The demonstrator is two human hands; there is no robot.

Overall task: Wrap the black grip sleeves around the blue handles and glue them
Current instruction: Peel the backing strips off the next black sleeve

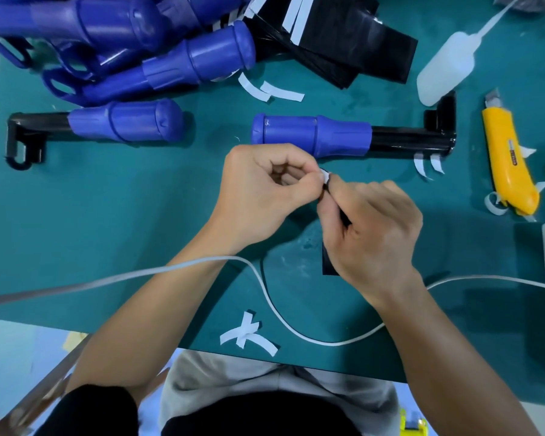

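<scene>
The left hand [265, 187] is curling its fingers in, thumb and forefinger pinching a small white paper tab [325, 176] at the top end of a thin, flat black grip sleeve [329, 262]. The right hand [372, 228] is gripping the same sleeve just below the tab with its fingers bent round it. The strip's lower end is showing beneath the palm, over the teal cutting mat [107, 215].

The sleeve is looking light and floppy, and probably tacky once its backing comes away, so holding it by the edges seems wise. The handles are looking rigid and round and are likely to roll. The ribbed blue body or the black rod should give the steadiest hold.

Counting:
- 1 sleeve is being held. A loose stack of black sheets [343, 48] is lying beyond the right hand, its number unclear.
- 1 blue moulded plastic handle on a black rod [309, 135] is resting just beyond both hands.
- 1 second blue handle [123, 121] is sitting well to the left of the left hand.
- A heap of blue handles [139, 42], at least 4, is lying beyond that.
- 1 yellow utility knife [507, 158] and 1 white squeeze bottle [447, 67] are lying to the right of the right hand.
- Several peeled white strips [271, 91] are lying scattered about.
</scene>
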